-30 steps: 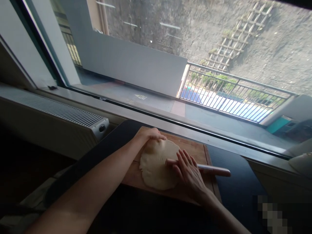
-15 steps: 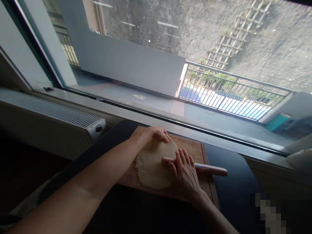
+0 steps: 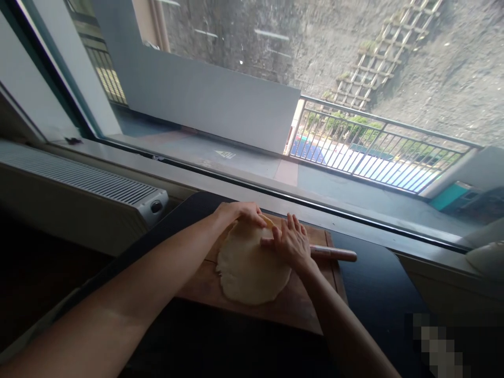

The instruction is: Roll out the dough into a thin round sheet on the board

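A flat, roughly round sheet of dough [image 3: 252, 268] with a ragged left edge lies on a wooden board [image 3: 299, 310]. At the dough's far edge, my left hand [image 3: 249, 211] is closed with fingers curled, pinching the rim, which looks slightly raised there. My right hand [image 3: 293, 239] lies palm down across a wooden rolling pin [image 3: 334, 253], its fingers stretched out and pointing away from me. The pin's left end rests on the dough's upper right part. Its right end sticks out past the board's right side. My right palm hides the pin's middle.
The board sits on a dark table [image 3: 374, 278] with rounded corners, close against a window sill [image 3: 220, 185]. A white radiator [image 3: 98, 178] stands to the left. Beyond the glass are a walkway and a metal railing [image 3: 378, 147]. A pixelated patch covers the lower right corner.
My right hand and the rolling pin have moved away from me, toward the dough's far edge. My left hand has shifted slightly left, staying at the rim.
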`<state>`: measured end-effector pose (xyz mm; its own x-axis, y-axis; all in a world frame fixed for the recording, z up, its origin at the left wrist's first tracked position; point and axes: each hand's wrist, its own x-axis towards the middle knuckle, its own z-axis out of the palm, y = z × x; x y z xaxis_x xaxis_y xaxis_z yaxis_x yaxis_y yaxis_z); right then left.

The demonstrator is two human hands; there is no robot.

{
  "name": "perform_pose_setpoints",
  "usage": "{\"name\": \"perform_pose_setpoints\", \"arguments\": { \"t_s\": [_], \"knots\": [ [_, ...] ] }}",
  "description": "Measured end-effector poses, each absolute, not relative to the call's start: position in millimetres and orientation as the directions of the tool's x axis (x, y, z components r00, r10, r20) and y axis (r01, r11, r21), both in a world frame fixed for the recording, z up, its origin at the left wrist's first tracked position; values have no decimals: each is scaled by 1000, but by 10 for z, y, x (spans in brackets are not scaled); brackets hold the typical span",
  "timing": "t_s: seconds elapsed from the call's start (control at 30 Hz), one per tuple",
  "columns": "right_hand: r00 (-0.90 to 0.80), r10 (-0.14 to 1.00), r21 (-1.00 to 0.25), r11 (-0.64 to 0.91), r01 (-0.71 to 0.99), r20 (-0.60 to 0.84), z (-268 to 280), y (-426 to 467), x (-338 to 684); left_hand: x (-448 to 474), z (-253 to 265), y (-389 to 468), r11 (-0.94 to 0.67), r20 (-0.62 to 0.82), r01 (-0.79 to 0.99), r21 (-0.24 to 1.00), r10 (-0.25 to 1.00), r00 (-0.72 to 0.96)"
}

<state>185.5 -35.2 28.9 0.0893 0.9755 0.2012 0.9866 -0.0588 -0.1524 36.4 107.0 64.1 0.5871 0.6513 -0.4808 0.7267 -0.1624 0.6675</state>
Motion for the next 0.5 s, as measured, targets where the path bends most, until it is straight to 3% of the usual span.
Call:
{"name": "perform_pose_setpoints", "arguments": {
  "t_s": [0.07,0.23,0.3,0.37,0.5],
  "knots": [
    [96,977,-163,-65,984,190,328,-207,1854,215,656,1054,-128,-517,730,671,624,585],
    [-209,945,-82,236,968,251,143,-1133,1880,-53,549,978,-48,-518,705,707,644,563],
    [-263,933,-61,286,956,245,86,-1398,1906,-69,506,957,-28,-513,689,724,647,565],
    [-228,946,-62,248,967,230,113,-1283,1901,-65,492,934,-22,-508,679,733,647,569],
    [6,993,-106,6,994,115,336,-422,1823,-138,521,849,-38,-492,678,734,658,570]
  ]
}}
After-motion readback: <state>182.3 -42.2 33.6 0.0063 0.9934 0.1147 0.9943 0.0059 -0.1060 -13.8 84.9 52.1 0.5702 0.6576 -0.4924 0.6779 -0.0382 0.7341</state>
